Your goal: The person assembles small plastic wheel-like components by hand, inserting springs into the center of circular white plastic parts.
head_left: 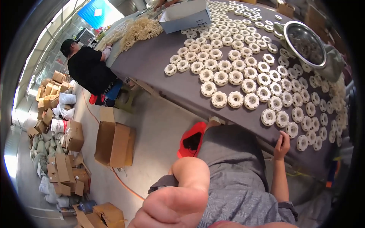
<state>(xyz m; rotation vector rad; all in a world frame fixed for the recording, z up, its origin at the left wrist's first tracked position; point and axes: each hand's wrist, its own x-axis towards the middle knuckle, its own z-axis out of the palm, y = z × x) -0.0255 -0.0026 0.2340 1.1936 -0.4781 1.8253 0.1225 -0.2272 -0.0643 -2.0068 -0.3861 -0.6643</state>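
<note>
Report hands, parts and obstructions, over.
Left hand raised close to camera, grip unclear. Right hand at edge of table, beside white rings. Open box and metal bowl farther off.

Box (pixel 178 26), on the table (pixel 146 66) toward its far end: one short line of dark characters on the side panel, with a small dark pictogram (cup-like, as far as can be made out). Sack (pixel 57 126), on the floor left of the table: red patch, any lettering too small to read. Pale sheet (pixel 98 12), beyond the table: likewise illegible.
</note>
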